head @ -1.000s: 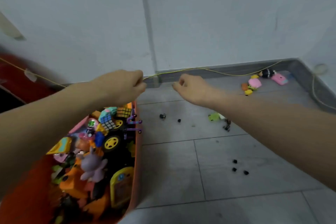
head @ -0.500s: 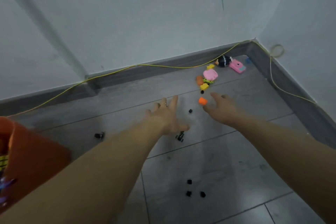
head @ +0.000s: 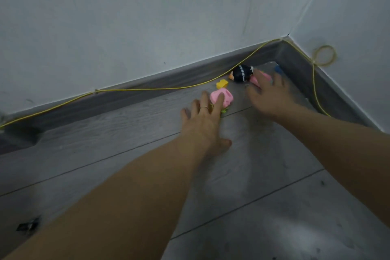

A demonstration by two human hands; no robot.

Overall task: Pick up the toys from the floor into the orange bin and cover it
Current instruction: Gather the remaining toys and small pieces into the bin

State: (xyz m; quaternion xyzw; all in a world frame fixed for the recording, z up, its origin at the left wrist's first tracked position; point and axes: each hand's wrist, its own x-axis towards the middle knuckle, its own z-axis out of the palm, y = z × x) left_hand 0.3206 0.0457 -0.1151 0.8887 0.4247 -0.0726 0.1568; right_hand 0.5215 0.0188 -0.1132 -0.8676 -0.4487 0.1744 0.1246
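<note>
**Both hands reached into the corner**

Grey plank floor (head: 105, 145) met pale walls at a corner, a yellow cable (head: 147, 89) along the skirting. The left hand (head: 205, 120), fingers straight and spread, touched the pink toy (head: 225, 96). The right hand (head: 269, 95), blurred, fingers spread, lay over another pink toy (head: 264, 75) beside a black toy (head: 241, 73); it gripped nothing visible. A yellow toy (head: 222, 84) lay between.

right hand (head: 267, 95) blurred, partly hiding flat pink toy (head: 266, 76).

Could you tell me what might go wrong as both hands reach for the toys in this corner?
The left hand, fingers straight, may nudge the pink toy away rather than catch it. The right hand is blurred over another pink toy beside the black toy; it could snag the yellow wire along the skirting.
</note>
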